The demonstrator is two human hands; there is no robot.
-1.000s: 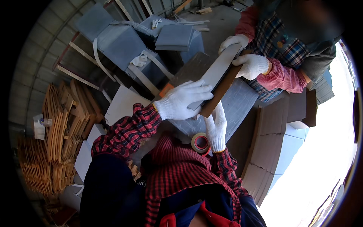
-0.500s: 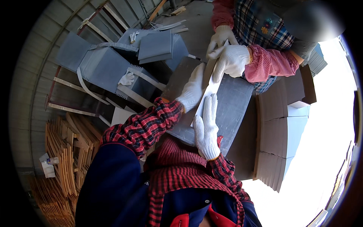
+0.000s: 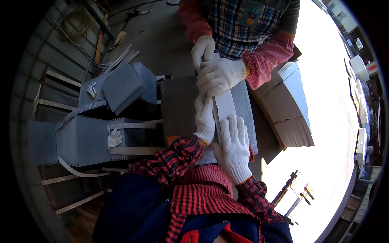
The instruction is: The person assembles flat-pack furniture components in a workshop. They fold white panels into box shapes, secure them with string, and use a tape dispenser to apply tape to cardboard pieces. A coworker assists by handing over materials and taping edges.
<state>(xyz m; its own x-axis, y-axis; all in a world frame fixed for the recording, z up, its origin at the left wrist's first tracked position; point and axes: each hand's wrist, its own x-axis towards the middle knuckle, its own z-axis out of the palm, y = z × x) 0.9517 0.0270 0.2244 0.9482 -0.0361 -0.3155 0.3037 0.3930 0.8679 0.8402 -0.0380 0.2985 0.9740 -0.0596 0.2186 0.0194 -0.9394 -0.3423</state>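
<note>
A long, flat, pale grey-white strip (image 3: 225, 106) lies lengthwise on a dark grey board-like surface (image 3: 178, 97). My right hand (image 3: 234, 148), in a white knit glove, rests flat on its near end with fingers stretched out. Along the strip's left edge is my gloved left hand (image 3: 205, 119), its fingers extended forward; the fingertips are partly hidden by a co-worker's hand. That co-worker's white-gloved hand (image 3: 221, 76) presses across the strip, and their other gloved hand (image 3: 202, 49) is at its far end.
To the left, grey folded sheets (image 3: 85, 139) lie on a metal frame, with a loose white glove (image 3: 114, 138) on top. More grey panels (image 3: 123, 87) and another glove (image 3: 92, 90) lie behind. A stack of pale cardboard (image 3: 281, 109) stands at right, beside bright ground.
The view has turned, so the strip now points more straight ahead. My right palm now lies over the strip's near end, and the co-worker's hand has come against my left fingertips.
</note>
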